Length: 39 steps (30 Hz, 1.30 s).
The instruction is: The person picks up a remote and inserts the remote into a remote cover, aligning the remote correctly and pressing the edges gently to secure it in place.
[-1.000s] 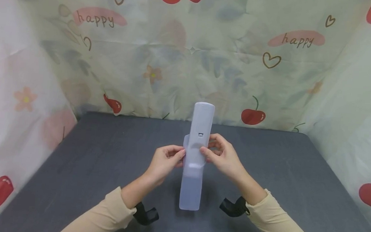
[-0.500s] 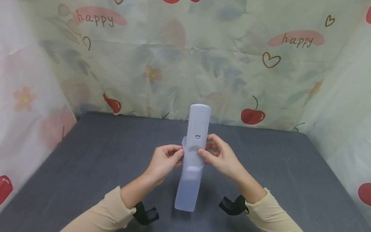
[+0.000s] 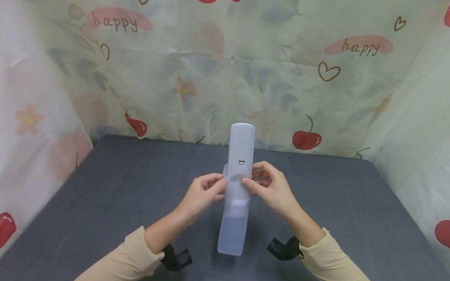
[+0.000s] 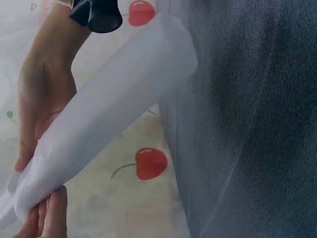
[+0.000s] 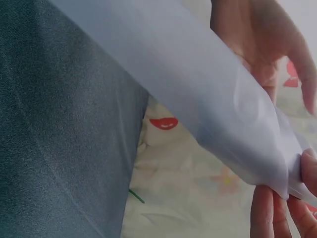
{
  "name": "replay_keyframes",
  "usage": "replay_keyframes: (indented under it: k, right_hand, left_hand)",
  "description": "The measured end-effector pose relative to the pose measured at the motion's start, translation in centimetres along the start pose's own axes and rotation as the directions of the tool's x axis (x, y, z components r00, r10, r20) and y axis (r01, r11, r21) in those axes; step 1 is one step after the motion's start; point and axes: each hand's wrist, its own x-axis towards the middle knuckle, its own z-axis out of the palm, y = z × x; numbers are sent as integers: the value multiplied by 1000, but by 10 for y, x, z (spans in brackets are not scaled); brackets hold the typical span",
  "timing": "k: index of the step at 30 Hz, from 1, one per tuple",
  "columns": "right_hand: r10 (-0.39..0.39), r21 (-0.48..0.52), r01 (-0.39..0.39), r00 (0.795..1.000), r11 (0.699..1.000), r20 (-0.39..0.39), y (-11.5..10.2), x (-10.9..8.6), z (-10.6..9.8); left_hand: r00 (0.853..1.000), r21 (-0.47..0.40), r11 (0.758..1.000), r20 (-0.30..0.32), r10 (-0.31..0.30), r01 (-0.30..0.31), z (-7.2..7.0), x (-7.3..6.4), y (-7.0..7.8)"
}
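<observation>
A white remote control (image 3: 242, 144) stands almost upright in the head view, its back with the small battery-cover latch facing me. Its lower part sits inside a translucent soft sleeve (image 3: 232, 237), whose other end hangs down below the remote. My left hand (image 3: 201, 195) pinches the sleeve's left edge. From the right, my right hand (image 3: 276, 190) grips the remote and sleeve, thumb on the remote's back and fingers behind. The left wrist view shows the long sleeve (image 4: 119, 94) slanting between both hands. Seen from the right wrist, the sleeve (image 5: 198, 74) hides much of the remote.
Beneath the hands lies a dark grey table (image 3: 148, 165). A cloth printed with cherries and hearts (image 3: 232, 93) rises behind its far edge, and similar cloth hangs at both sides. Black curved wrist mounts (image 3: 285, 248) stick out below the cuffs.
The remote has shifted slightly left and stands straighter. The sleeve's hanging end swung left, then back right. Both hands keep their hold in nearly the same place.
</observation>
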Motion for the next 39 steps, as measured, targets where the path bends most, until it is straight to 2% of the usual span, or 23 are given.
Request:
replay_keyframes:
  k: [3, 7, 11, 15, 20, 23, 26, 31, 36, 39]
  right_hand:
    - [-18, 14, 18, 1000, 1000, -21, 2, -1, 0]
    - [-30, 57, 31, 999, 998, -10, 3, -3, -1]
    - [-11, 119, 10, 1000, 993, 12, 4, -4, -5]
    - [24, 129, -27, 999, 991, 22, 5, -5, -6]
    - [47, 88, -41, 997, 995, -65, 3, -4, -5]
    - [55, 101, -43, 991, 994, -124, 0, -5, -4]
    - [53, 124, -35, 989, 992, -140, 0, -5, -3]
    - [-3, 130, 16, 995, 991, -102, 2, -8, -4]
    - [-113, 48, 117, 991, 992, -75, 6, -10, -2]
    - [-107, 3, 108, 992, 994, -70, 7, -11, -1]
  left_hand:
    - [998, 79, 995, 25, 63, -65, 3, 0, 0]
    - [992, 140, 982, -6, 125, -123, 5, 2, -1]
    - [993, 105, 988, -36, 115, -110, 4, 3, -1]
    - [995, 88, 992, -20, 93, -91, 2, 3, -1]
    - [993, 100, 988, -12, 122, -120, 3, 2, 2]
    - [990, 102, 986, -26, 139, -135, 4, 1, 5]
    - [989, 101, 985, -33, 142, -138, 4, 1, 8]
    - [990, 94, 986, -29, 139, -136, 3, 0, 8]
    - [990, 84, 987, -22, 143, -140, 3, -2, 7]
    - [989, 74, 987, -22, 143, -141, 3, -3, 8]
